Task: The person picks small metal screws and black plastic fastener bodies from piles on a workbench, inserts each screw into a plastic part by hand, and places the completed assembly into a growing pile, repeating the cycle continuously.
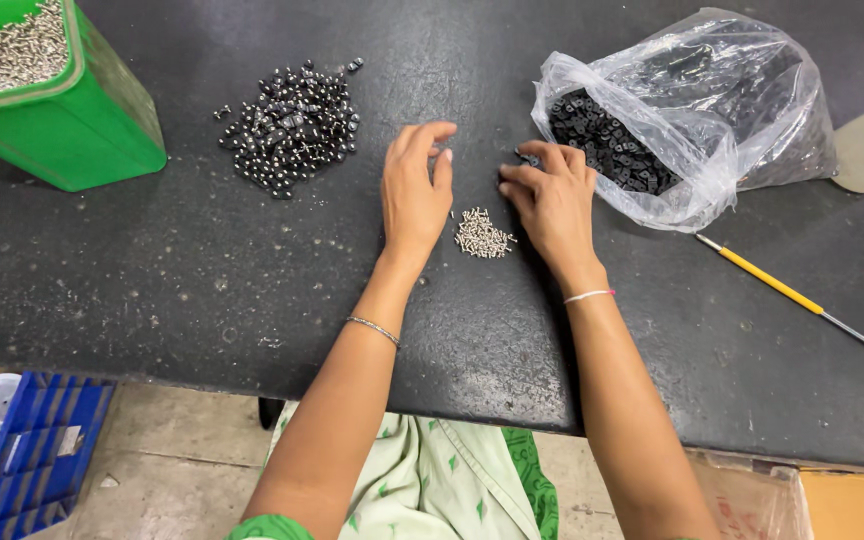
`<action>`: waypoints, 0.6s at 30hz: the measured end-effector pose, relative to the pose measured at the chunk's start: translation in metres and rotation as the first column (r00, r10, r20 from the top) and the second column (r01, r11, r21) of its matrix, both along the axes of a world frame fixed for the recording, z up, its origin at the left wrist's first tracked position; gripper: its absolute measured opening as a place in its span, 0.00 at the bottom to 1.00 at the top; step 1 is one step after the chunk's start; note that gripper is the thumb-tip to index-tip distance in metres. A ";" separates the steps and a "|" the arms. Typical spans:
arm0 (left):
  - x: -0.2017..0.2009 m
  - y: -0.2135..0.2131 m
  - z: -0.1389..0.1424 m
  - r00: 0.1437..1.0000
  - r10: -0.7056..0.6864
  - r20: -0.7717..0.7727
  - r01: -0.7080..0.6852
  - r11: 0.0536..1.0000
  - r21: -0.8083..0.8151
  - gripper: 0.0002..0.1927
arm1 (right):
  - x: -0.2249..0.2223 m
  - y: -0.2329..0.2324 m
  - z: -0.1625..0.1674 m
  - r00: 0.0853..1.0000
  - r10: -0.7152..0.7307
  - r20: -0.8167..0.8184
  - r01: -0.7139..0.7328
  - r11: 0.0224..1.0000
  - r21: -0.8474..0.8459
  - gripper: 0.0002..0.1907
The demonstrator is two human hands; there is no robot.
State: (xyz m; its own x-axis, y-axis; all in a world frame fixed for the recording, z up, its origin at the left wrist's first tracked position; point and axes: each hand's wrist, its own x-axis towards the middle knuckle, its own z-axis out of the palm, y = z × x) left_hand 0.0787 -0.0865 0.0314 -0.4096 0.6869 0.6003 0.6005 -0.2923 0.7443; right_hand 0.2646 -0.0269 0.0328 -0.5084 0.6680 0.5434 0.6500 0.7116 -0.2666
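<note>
A person is sitting at a dark, speckled worktable, both bare forearms reaching forward over it. Taking the small heap of silver screws as the landmark: the left hand is resting just to the left of that heap, palm down on the table, its fingers lying loosely together and slightly curled, clamped on nothing that shows. The right hand is sitting just to the right of the heap, its fingers bent and drawn together at the tips, which are touching a small black part at the mouth of a crumpled clear plastic bag; whether the fingertips are actually pinching that piece cannot be told. The bag is lying to the upper right of the heap and is holding a mass of small black ring-shaped parts.

Well to the upper left of the screw heap, a loose pile of dark assembled pieces with shiny heads is spreading over the table. Farther left still, at the corner, a green plastic bin is standing, filled with more silver screws. To the lower right of the heap, beyond the right wrist, a slim yellow-handled tool with a metal shaft is lying at a slant. A thin bangle is circling each wrist.
</note>
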 end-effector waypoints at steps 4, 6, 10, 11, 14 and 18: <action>-0.003 0.001 -0.003 0.999 -0.038 0.038 0.039 0.999 -0.021 0.12 | -0.003 -0.005 0.004 0.999 0.024 0.024 -0.024 1.000 -0.014 0.09; -0.002 0.002 -0.005 0.996 -0.062 0.061 0.064 0.997 -0.034 0.12 | -0.003 -0.006 0.004 0.998 0.059 0.025 -0.059 0.998 0.002 0.12; -0.001 0.004 -0.010 0.994 -0.087 0.064 0.090 0.995 -0.050 0.10 | -0.005 -0.005 0.003 0.999 0.050 0.007 -0.049 0.997 -0.056 0.09; -0.001 0.005 -0.011 0.994 -0.092 0.067 0.096 0.994 -0.053 0.10 | -0.005 -0.005 0.002 0.999 0.048 0.007 -0.047 0.997 -0.066 0.08; -0.001 0.008 -0.012 0.988 -0.107 0.108 0.113 0.992 -0.058 0.08 | -0.006 -0.006 0.003 0.999 0.035 0.010 -0.034 0.996 -0.087 0.08; 0.005 0.012 -0.016 0.909 -0.275 0.314 0.337 0.927 -0.163 0.09 | -0.003 -0.012 0.006 0.997 0.024 -0.075 -0.036 0.984 -0.175 0.07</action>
